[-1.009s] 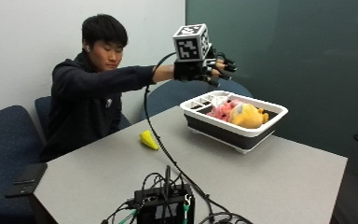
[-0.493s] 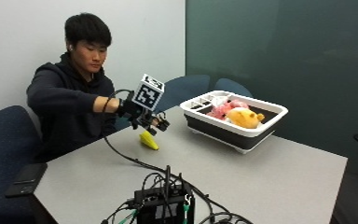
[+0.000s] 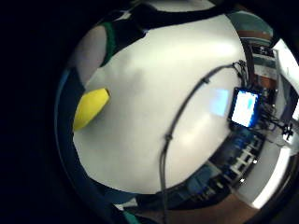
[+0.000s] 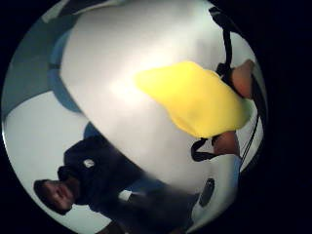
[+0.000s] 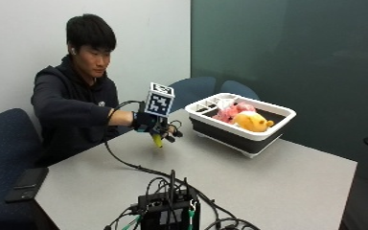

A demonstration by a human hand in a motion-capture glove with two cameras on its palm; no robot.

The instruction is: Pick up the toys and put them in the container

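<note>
My gloved right hand [image 5: 156, 124] is down on the yellow banana-shaped toy [image 5: 156, 141] near the table's far left side, fingers curled round it. In the thumb side palm view the yellow toy [image 4: 195, 97] looms close to the palm, with fingertips [image 4: 241, 78] beside it. The little finger side palm view catches one end of the toy [image 3: 91, 108] over the white tabletop. I cannot tell whether the toy has left the table. The white and black container [image 5: 260, 135] stands to the right, holding a pink plush [image 5: 228, 113] and a yellow plush [image 5: 253, 121].
A black electronics box [image 5: 168, 212] with a tangle of cables sits at the table's near edge. A cable [image 5: 123, 160] runs from it across the table [image 5: 286, 177] to my hand. Blue chairs [image 5: 5, 143] surround the table, and a phone [image 5: 24, 182] lies at the left.
My hand left the spot above the container, swung left and down, and now closes on the yellow toy. The container and its plush toys have not moved.
</note>
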